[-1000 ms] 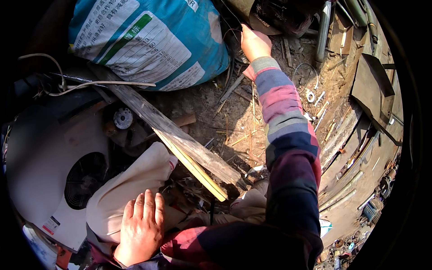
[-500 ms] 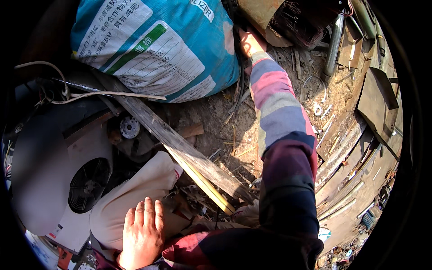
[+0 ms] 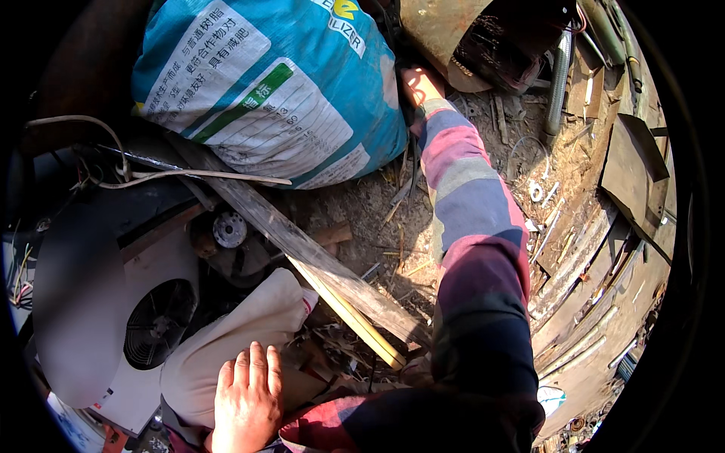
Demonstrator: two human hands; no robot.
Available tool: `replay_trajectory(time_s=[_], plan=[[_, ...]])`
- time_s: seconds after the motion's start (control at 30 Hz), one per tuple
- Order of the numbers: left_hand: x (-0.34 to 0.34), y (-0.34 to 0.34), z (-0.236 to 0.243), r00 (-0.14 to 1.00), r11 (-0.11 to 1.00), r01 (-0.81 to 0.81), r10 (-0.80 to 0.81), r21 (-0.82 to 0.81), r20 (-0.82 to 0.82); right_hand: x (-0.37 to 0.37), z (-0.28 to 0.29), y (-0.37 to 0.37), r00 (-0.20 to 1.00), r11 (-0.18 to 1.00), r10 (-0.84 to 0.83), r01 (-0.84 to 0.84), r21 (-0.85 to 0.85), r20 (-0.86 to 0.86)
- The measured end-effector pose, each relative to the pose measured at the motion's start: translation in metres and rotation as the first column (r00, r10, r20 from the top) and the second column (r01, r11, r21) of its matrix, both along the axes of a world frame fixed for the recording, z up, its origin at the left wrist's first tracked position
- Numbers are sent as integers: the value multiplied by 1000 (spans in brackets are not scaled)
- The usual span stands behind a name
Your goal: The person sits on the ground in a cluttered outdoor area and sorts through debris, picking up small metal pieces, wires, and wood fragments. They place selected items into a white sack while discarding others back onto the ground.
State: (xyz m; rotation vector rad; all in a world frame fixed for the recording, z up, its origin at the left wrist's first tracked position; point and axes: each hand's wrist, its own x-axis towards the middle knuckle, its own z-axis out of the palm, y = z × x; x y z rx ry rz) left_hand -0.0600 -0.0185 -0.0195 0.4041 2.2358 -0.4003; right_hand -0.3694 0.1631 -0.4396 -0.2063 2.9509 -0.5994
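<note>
My right arm, in a striped sleeve, stretches far forward. My right hand (image 3: pixel 421 84) is between a full blue-and-white woven sack (image 3: pixel 302 98) and a rusty curved metal sheet (image 3: pixel 438 34). Its fingers are lost in the dark gap, so what they touch or hold is hidden. Near the lower edge my left hand (image 3: pixel 249 396) lies flat, fingers stretched out, on beige cloth (image 3: pixel 234 340) that looks like my trouser leg. Nothing is in that hand.
On the left sits a pale metal housing with a round black fan grille (image 3: pixel 160 323). A wooden plank (image 3: pixel 302 245) slants across the middle, a pale cable (image 3: pixel 211 175) over its upper end. A ribbed grey hose (image 3: pixel 559 87) and bent sheet metal (image 3: pixel 638 174) are at right.
The view has shifted a little, so most things sit slightly lower in it. My right hand stays beside the sack, and my left hand still rests on the beige cloth.
</note>
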Motion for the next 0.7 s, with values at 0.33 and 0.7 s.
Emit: replay_trajectory(time_s=[0.33,0.7], plan=[[26,-6,12,998,998,5,-1,62,-68,103,9,46,978,963,16,-71,-262,-208],[73,-62,27,978,909,207,-177,362,-112,314,125,158,762,497,-388,647,-579,518]])
